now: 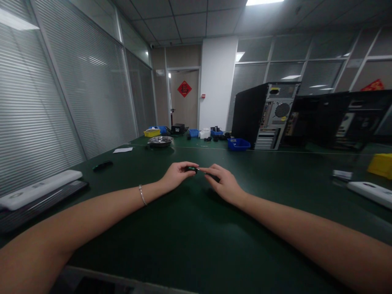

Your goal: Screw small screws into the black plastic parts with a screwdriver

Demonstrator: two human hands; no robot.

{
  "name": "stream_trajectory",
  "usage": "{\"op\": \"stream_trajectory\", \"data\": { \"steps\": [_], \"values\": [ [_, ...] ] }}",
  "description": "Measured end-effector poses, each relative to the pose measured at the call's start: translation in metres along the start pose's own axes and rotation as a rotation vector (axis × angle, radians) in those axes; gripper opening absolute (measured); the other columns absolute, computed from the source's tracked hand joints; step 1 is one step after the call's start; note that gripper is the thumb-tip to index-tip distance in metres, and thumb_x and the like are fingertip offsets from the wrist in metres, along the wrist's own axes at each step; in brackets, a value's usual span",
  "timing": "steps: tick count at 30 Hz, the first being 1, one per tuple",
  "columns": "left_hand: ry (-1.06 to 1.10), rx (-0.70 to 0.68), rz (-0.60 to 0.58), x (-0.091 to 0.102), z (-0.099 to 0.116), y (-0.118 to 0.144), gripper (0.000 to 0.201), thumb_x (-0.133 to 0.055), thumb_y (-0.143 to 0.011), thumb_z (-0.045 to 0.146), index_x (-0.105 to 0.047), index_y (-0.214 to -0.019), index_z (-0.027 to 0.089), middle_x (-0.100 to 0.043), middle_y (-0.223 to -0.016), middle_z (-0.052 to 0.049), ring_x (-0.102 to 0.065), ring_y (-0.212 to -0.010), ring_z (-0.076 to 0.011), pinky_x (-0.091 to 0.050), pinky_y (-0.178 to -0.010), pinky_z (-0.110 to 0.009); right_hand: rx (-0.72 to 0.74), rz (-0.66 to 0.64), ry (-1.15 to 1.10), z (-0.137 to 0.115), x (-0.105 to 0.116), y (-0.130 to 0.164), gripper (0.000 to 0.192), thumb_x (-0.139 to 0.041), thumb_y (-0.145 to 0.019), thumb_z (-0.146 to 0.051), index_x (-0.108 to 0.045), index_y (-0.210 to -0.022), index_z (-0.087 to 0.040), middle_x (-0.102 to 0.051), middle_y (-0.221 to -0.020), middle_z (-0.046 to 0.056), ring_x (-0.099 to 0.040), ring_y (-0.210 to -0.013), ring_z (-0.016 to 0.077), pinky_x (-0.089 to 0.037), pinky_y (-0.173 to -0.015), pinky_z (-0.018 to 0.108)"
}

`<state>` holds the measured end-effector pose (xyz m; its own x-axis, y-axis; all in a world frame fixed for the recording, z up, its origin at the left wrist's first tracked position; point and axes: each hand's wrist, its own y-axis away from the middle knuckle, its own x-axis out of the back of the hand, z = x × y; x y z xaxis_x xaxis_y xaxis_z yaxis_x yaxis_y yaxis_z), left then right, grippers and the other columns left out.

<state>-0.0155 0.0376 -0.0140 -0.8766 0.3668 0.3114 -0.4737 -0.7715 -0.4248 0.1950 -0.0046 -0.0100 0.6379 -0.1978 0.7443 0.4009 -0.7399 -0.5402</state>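
My left hand (177, 176), a bracelet on its wrist, pinches a small dark piece with green on it (192, 169) between thumb and fingers, just above the green table (196, 237). My right hand (225, 183) comes in from the other side, its fingers closed around a slim dark tool (215, 178), mostly hidden by the hand. A thin, light tip shows between the two hands, at the end of the dark piece. It is too small to tell what kind of tool or piece these are.
A dark curved object (103, 165) lies at left, near a white power strip (45, 190). Farther back are a metal bowl (161, 141), a blue bin (239, 144) and a computer tower (265, 116). Another white strip (372, 192) and a yellow bin (380, 165) are at right.
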Motion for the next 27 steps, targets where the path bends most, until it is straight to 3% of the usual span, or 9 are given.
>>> {"op": "stream_trajectory", "data": {
  "steps": [6,15,27],
  "values": [
    [0.006,0.005,-0.005,-0.0026,0.0013,0.0007,0.03,-0.061,-0.078,0.022,-0.063,-0.107,0.013,-0.064,-0.108,-0.01,-0.06,-0.098,-0.0205,-0.047,-0.089,-0.037,-0.005,-0.005,0.022,0.0006,-0.0005,-0.0002,0.031,-0.049,-0.087,-0.023,-0.059,-0.116,-0.029,-0.058,-0.094,0.003,-0.056,-0.082,0.0162,-0.043,-0.073,0.028],
    [-0.07,0.019,-0.004,-0.0019,0.0067,0.0033,0.028,-0.06,-0.079,0.024,-0.065,-0.104,0.013,-0.068,-0.094,-0.009,-0.064,-0.081,-0.0172,-0.051,-0.078,-0.031,0.019,-0.015,0.037,0.0001,-0.001,0.0004,0.032,-0.05,-0.087,-0.024,-0.059,-0.117,-0.029,-0.059,-0.093,0.003,-0.055,-0.08,0.0159,-0.043,-0.07,0.027],
    [0.1,0.054,0.011,-0.003,0.0065,0.0025,0.029,-0.063,-0.078,0.024,-0.065,-0.104,0.011,-0.069,-0.094,-0.009,-0.065,-0.081,-0.0162,-0.05,-0.08,-0.031,0.051,0.013,-0.04,0.0002,-0.0034,-0.0003,0.034,-0.051,-0.087,-0.021,-0.057,-0.12,-0.029,-0.057,-0.092,0.004,-0.055,-0.081,0.0161,-0.044,-0.072,0.028]
  ]
}}
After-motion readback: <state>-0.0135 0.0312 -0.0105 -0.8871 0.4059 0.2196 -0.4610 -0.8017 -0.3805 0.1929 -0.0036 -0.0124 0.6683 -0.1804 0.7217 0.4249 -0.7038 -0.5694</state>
